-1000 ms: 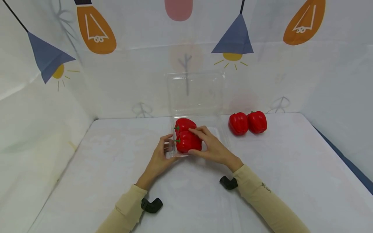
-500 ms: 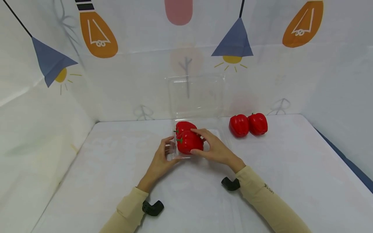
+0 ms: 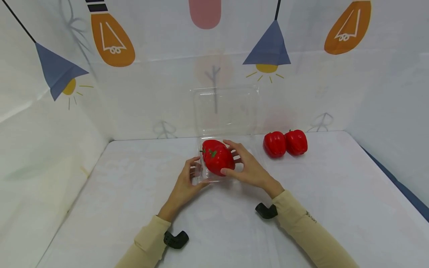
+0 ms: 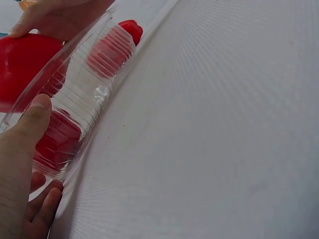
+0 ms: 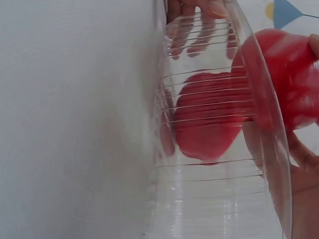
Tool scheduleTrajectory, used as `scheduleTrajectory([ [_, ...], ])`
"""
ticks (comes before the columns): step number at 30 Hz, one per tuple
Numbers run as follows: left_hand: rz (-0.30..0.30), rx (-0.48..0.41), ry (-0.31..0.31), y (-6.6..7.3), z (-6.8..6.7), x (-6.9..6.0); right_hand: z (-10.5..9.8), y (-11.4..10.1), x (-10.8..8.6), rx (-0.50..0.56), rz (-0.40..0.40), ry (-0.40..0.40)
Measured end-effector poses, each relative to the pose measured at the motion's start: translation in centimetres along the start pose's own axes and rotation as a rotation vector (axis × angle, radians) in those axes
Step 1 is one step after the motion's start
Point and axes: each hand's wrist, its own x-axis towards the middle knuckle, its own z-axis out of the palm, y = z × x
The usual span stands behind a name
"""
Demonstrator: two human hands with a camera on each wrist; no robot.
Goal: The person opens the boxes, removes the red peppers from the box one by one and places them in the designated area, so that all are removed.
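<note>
An open clear plastic box (image 3: pixel 214 179) holds one red pepper (image 3: pixel 210 143) at its back left. The right hand (image 3: pixel 251 170) grips a second red pepper (image 3: pixel 219 160), green stem facing up and left, over the front of the box; in the right wrist view this pepper (image 5: pixel 284 74) is partly above the rim. The left hand (image 3: pixel 184 182) grips the box's left front corner, with its thumb on the front wall in the left wrist view, where the box wall (image 4: pixel 92 99) shows peppers through it.
Two more red peppers (image 3: pixel 275 144) (image 3: pixel 296 142) lie side by side at the back right of the white table (image 3: pixel 134 178). The box's clear lid (image 3: pixel 224 108) stands upright behind it, near the patterned cloth backdrop (image 3: pixel 151 93).
The pepper in the right hand has turned, its stem swinging from the left side to upper left on top. The right hand's fingers have shifted slightly. The left hand stays on the box.
</note>
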Motion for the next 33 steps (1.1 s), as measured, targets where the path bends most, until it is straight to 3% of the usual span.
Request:
scheduleTrajectory([
  [7,-0.023,0.017,0.004,-2.2,0.4,0.4,-0.9,-0.1,-0.2,0.039,0.01,0.036],
  [19,-0.022,0.049,0.016,-2.5,0.4,0.5,-2.4,0.4,-1.1,0.107,0.107,0.084],
  [28,-0.059,0.064,0.005,-2.4,0.3,0.5,-4.4,-2.5,-2.4,0.121,0.158,0.104],
  [33,-0.046,0.06,0.003,-2.5,0.4,0.5,-4.9,-1.3,-3.2,0.128,0.174,0.117],
])
